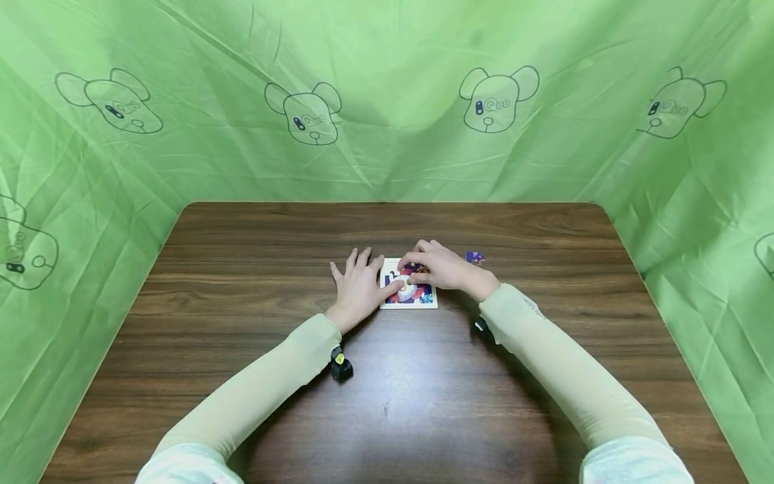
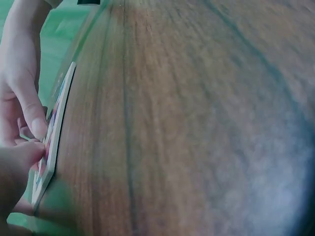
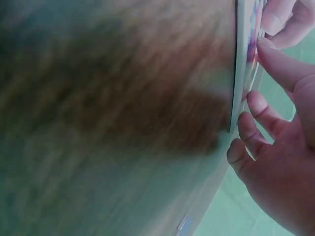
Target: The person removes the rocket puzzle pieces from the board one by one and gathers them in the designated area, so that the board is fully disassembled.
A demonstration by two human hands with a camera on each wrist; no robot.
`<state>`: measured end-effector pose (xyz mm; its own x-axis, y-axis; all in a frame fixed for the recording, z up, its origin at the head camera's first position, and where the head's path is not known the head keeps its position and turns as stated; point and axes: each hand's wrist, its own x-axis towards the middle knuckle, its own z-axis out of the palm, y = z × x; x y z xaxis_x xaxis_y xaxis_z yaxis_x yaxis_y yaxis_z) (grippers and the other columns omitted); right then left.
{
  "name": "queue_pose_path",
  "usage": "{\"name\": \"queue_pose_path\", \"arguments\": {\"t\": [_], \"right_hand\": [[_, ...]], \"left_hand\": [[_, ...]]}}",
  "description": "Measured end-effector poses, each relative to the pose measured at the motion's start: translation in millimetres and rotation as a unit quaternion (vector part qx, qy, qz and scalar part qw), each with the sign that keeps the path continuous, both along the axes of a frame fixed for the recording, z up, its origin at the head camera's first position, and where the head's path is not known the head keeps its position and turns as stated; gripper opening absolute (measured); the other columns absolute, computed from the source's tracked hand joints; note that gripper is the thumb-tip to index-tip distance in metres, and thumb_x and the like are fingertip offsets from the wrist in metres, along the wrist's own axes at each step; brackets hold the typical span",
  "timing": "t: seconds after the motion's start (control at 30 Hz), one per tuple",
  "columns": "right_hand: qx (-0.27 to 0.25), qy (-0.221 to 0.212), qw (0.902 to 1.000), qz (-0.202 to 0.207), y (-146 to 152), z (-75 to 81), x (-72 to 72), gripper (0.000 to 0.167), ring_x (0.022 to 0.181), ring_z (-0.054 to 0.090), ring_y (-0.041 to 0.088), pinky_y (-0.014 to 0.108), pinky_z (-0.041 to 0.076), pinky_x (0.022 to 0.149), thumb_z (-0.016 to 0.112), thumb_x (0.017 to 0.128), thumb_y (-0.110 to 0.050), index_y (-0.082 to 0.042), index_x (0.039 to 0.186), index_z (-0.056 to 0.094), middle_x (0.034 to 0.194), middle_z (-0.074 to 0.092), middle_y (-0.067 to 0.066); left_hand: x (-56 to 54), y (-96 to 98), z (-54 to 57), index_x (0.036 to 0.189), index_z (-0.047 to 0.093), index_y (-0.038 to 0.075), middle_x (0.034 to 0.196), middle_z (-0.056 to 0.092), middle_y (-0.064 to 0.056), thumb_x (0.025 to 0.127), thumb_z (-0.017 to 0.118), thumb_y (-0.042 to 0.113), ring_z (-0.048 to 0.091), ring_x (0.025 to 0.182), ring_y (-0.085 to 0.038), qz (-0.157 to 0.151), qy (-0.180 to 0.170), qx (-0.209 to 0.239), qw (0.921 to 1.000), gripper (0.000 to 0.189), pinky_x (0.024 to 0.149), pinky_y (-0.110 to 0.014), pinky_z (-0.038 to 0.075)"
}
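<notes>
Green cloth: hung round the wooden table from nine o'clock through twelve to three, marked with outlined animal heads; each face bore faint lettering I couldn't make out.
Table: dark-grained, with its far edge at twelve o'clock.
Pale sleeves: reached in from seven and five o'clock; the right one carried small print, too tiny to read.
Left hand: lay at nine o'clock of the picture board, fingers spread, thumb resting on the picture.
Right hand: reached over the board from two o'clock, fingers bent; I couldn't tell whether it pinched anything. The left wrist view showed its thumb close beside the left thumb.
Board: lay flat under both hands, near the table's middle; the head view gave its colourful face and white border, the wrist views its pale side edge.
Black wrist devices: sat at both cuffs, the left bearing a yellow spot.
Small purple piece: lay apart from the board, just past two o'clock, beyond the right hand.
</notes>
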<state>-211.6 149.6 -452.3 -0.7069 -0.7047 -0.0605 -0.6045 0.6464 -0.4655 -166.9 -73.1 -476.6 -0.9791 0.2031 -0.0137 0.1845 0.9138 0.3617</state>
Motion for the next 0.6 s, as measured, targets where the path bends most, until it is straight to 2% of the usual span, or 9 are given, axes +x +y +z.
{"name": "queue_pose_path", "arguments": {"t": [0.27,0.6], "right_hand": [[0.002,-0.013,0.9999,-0.002,0.4,5.6,-1.1,0.029,0.107,0.051,0.031,0.050,0.045,0.097,0.075,0.097,-0.024,-0.020,0.125,0.071,0.118,0.060,0.011],[0.015,-0.032,0.9994,0.000,0.5,6.0,-3.3,0.030,0.112,0.051,0.032,0.051,0.044,0.100,0.075,0.097,-0.022,-0.020,0.126,0.070,0.123,0.060,0.013]], "left_hand": [[-1.0,1.2,-5.8,0.141,0.061,0.016,0.161,0.044,-0.012,0.096,0.065,0.061,0.026,0.154,-0.040,0.018,0.009,0.028,0.9994,0.064,0.115,-0.080,0.005],[-3.2,3.9,-10.3,0.141,0.057,0.016,0.163,0.039,-0.011,0.093,0.065,0.066,0.021,0.156,-0.039,0.022,-0.003,0.022,0.9995,0.070,0.115,-0.079,0.000]]}}
